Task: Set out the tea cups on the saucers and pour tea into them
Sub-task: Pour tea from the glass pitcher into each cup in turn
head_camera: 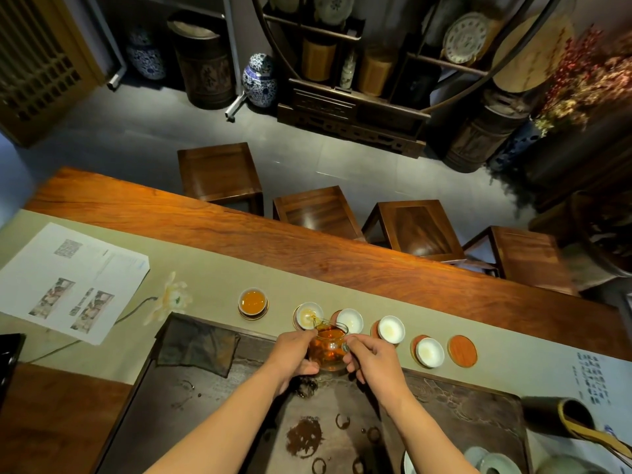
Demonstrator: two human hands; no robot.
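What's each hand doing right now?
Left hand: fingers curled round the glass pitcher, steadying it.
Right hand: pinching the pitcher's handle side, tilting it to pour.

The pitcher (327, 348) is clear, glossy glass. The cups (350, 320) look like smooth white glazed porcelain. The tabletop (307, 248) is polished reddish wood under a matt greenish cloth runner (212, 268). The tea tray (461, 405) is dark, rough carved stone. The sheet (71, 278) is printed paper.
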